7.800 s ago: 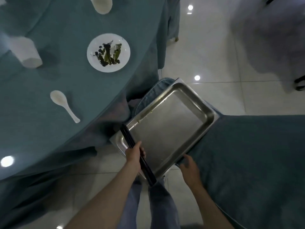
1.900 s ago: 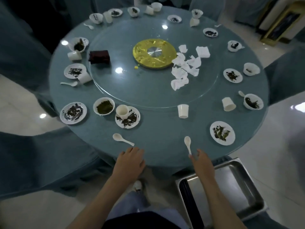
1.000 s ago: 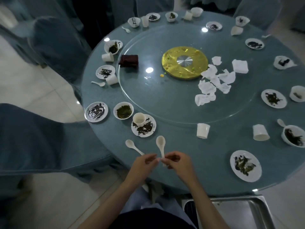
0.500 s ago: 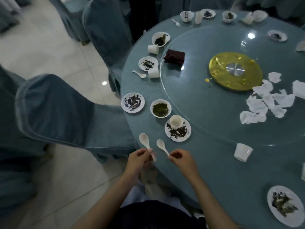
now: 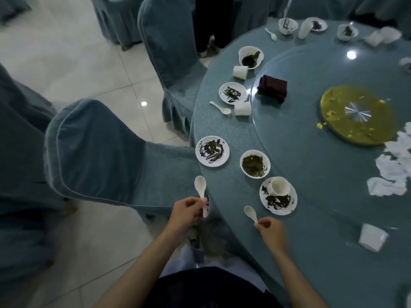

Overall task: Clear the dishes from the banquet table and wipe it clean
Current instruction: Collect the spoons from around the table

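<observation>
My left hand [image 5: 186, 211] grips the handle of a white spoon [image 5: 200, 188], bowl end up, just off the edge of the round blue table [image 5: 311, 218]. My right hand [image 5: 270, 230] pinches the handle of a second white spoon [image 5: 250, 213] over the table's near edge. Beyond them lie a dirty plate with an overturned cup [image 5: 278, 195], a bowl of green leftovers [image 5: 255, 163] and a smeared plate [image 5: 212, 151].
Blue-covered chairs [image 5: 106, 156] stand close on the left, over a white tiled floor. Further dishes, cups and a spoon [image 5: 220, 107] line the table rim. The glass turntable [image 5: 333, 121] carries a dark folded cloth [image 5: 272, 88], a yellow centre disc and crumpled napkins [image 5: 393, 172].
Both hands have picked a spoon each off the table and drawn apart, the left one moving out past the table edge. The view has swung left, and the steel tray is out of sight.
</observation>
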Demonstrator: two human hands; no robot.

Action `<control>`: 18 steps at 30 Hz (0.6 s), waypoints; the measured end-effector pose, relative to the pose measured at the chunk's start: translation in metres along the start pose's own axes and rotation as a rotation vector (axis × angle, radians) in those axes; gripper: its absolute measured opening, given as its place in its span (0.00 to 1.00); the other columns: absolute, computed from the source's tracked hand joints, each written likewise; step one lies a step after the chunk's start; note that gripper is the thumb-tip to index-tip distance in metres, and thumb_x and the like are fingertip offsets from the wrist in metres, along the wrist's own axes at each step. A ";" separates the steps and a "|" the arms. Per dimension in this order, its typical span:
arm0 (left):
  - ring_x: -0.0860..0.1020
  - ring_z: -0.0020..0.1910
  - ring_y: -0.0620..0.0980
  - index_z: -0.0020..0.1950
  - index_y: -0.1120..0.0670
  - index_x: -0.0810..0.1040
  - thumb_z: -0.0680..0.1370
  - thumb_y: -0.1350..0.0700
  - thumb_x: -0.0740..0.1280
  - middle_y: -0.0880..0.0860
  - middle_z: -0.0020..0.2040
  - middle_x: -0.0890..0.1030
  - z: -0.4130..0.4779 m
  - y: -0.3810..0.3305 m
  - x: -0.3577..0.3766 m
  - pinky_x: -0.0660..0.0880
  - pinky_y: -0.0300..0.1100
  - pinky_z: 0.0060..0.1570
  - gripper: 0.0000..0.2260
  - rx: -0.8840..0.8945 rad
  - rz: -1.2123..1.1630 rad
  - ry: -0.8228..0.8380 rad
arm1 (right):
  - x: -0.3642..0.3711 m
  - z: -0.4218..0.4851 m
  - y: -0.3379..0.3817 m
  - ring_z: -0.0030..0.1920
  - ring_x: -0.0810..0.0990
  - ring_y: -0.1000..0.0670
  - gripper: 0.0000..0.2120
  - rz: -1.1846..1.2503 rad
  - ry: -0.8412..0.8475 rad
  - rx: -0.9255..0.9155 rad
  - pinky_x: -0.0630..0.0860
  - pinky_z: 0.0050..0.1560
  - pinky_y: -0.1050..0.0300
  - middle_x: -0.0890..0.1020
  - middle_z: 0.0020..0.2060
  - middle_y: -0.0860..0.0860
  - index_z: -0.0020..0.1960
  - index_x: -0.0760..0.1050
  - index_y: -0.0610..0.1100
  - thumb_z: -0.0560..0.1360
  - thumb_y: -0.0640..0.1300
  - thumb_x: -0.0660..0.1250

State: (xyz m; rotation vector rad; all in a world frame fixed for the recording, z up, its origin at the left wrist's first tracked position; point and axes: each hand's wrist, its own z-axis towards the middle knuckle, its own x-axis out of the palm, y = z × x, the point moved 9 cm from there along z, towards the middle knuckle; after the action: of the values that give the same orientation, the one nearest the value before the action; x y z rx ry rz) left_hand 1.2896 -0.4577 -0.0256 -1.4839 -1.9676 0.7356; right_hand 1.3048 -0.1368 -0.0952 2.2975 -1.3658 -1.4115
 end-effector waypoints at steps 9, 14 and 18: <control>0.83 0.40 0.52 0.48 0.61 0.86 0.80 0.55 0.73 0.59 0.43 0.87 0.020 0.002 0.029 0.79 0.42 0.41 0.09 -0.001 0.224 0.098 | 0.000 -0.025 0.082 0.38 0.86 0.54 0.07 0.502 0.164 -0.035 0.81 0.40 0.65 0.88 0.38 0.49 0.46 0.84 0.43 0.71 0.38 0.80; 0.85 0.41 0.47 0.49 0.59 0.87 0.81 0.56 0.72 0.55 0.43 0.88 0.014 -0.007 0.017 0.81 0.39 0.43 0.07 0.045 0.353 0.084 | 0.042 -0.033 0.111 0.39 0.85 0.54 0.07 0.653 0.303 0.020 0.81 0.43 0.60 0.88 0.40 0.48 0.48 0.85 0.41 0.71 0.38 0.79; 0.83 0.41 0.42 0.52 0.59 0.88 0.82 0.57 0.71 0.52 0.43 0.88 0.014 -0.010 -0.003 0.79 0.36 0.41 0.07 0.062 0.362 0.046 | 0.079 -0.037 0.138 0.46 0.87 0.46 0.07 0.663 0.386 -0.004 0.83 0.51 0.51 0.88 0.43 0.45 0.49 0.85 0.41 0.72 0.39 0.78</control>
State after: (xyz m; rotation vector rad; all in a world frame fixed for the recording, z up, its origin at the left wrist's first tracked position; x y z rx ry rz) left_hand 1.2737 -0.4645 -0.0286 -1.8251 -1.6442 0.8949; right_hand 1.2587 -0.2888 -0.0553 1.7191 -1.7365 -0.7228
